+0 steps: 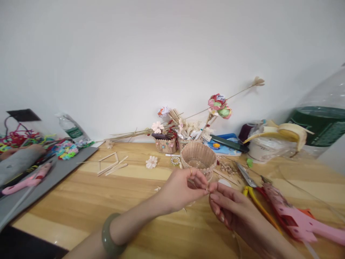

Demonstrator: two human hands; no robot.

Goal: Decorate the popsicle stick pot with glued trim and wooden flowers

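Hands [179,190] [237,205] partly hiding ribbed cup [198,151], pinched bit [208,191] indistinct

Here's our single view, looking out from the person's own head, facing forward and tipped down across the desk [81,201] to the wall [134,54] behind. It's close: left grip [179,189] and right grip [231,201] sit just below centre, forearms [140,219] running off the bottom edge. And it's wide, the large bottle [320,124] cut off at right.
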